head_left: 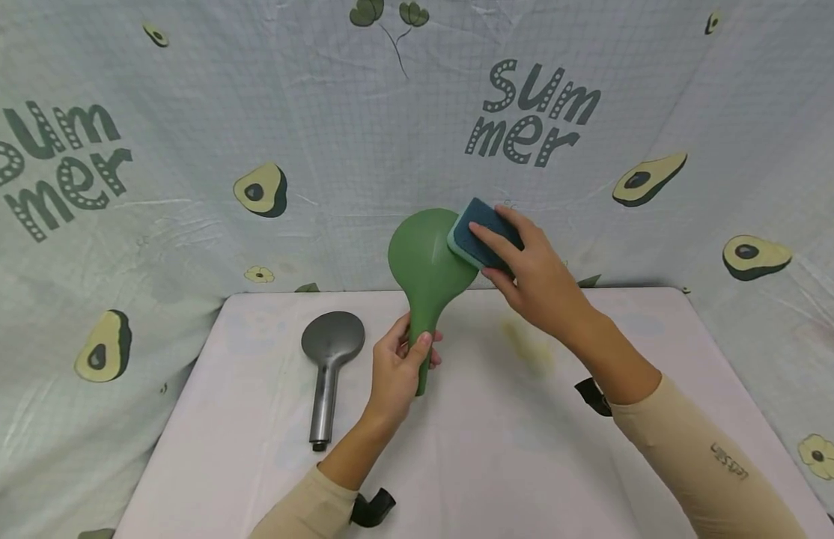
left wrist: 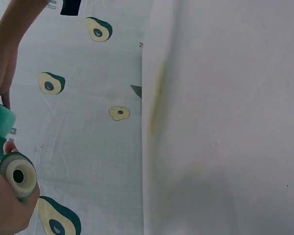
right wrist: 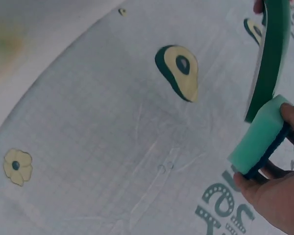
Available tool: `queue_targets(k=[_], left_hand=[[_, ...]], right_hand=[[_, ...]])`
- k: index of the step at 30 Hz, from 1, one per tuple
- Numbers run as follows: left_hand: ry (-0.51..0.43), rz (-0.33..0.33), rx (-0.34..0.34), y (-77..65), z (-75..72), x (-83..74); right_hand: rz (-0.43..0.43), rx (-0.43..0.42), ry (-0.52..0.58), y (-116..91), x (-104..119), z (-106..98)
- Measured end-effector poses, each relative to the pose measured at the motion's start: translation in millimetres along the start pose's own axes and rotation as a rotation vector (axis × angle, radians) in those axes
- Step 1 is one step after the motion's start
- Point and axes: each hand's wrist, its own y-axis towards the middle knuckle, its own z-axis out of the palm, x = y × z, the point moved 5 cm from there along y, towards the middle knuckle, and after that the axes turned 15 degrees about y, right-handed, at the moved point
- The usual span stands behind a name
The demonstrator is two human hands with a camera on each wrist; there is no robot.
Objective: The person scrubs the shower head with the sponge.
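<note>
A green shower head (head_left: 427,254) is held up over the table, its round head at the top and its handle pointing down. My left hand (head_left: 393,367) grips the handle, the thumb lying along the front. In the left wrist view the pale handle end (left wrist: 22,177) with its dark hole faces the camera. Between thumb and fingers, my right hand (head_left: 541,284) holds a sponge (head_left: 487,236), dark blue on one side and mint green on the other. The mint side lies at the right edge of the round head. A grey shower head (head_left: 332,340) rests on the table at the left.
The table (head_left: 269,419) has a pale cover with a yellowish smear (head_left: 528,344) right of the middle. Behind it hangs a cloth (head_left: 349,150) printed with avocados and lettering. Black straps (head_left: 373,509) show at both wrists.
</note>
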Motion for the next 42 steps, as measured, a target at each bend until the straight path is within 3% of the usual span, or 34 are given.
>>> queue_targets(k=[2, 5, 11, 16, 20, 28, 32, 37, 42], left_hand=[[-0.004, -0.008, 0.002, -0.4, 0.7, -0.2], [-0.028, -0.02, 0.006, -0.9, 2.0, 0.4], [-0.041, 0.013, -0.001, 0.0, 2.5, -3.9], [-0.099, 0.022, 0.011, -0.3, 2.3, -4.5], [-0.122, -0.015, 0.053, -0.9, 5.2, -1.8], [-0.076, -0.108, 0.121, -4.2, 9.5, 4.7], [-0.075, -0.118, 0.163, -4.9, 11.5, 5.8], [-0.035, -0.094, 0.172, -4.2, 11.3, 6.1], [-0.016, -0.093, 0.141, -3.4, 9.0, 5.4]], right_hand=[[0.01, -0.002, 0.011, 2, 0, -4], [-0.05, -0.025, -0.021, -1, 10, -2], [-0.223, -0.029, -0.154, -20, 45, 27], [-0.283, -0.014, -0.225, -30, 62, 44], [-0.252, -0.074, -0.116, -27, 59, 36], [0.001, -0.14, 0.195, -9, 26, 7], [0.061, -0.158, 0.265, -2, 15, -6], [0.04, -0.164, 0.252, -1, 17, -8], [-0.112, -0.114, 0.093, -11, 37, 10]])
